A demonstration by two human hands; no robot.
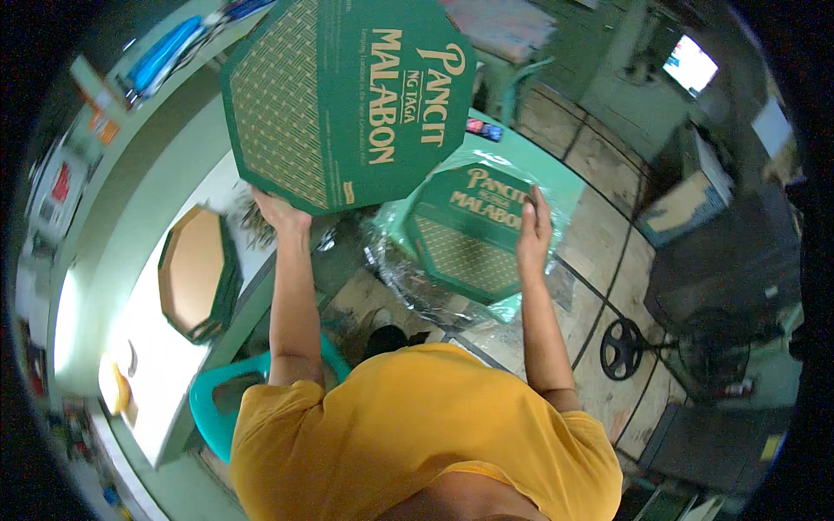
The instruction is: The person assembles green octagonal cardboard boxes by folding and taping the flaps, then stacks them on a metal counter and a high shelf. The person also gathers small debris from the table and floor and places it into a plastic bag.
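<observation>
My left hand (280, 210) grips the lower left edge of a large green octagonal cardboard box (365, 104), its printed top with a tan woven pattern facing up. The fingers under this raised box are hidden. My right hand (534, 230) is open, fingers stretched out, at the right edge of a second green octagonal box (469, 230). Whether it touches that box I cannot tell. Clear plastic wrap (391, 265) spreads around the second box on a light green table (556, 169).
An open octagonal tray (193, 273) with a brown inside lies on the white counter (161, 356) at left, near a yellow fruit (115, 388). A teal plastic chair (204, 404) stands below the counter. A phone (484, 129) lies on the table's far edge. A black wheel (621, 349) stands right.
</observation>
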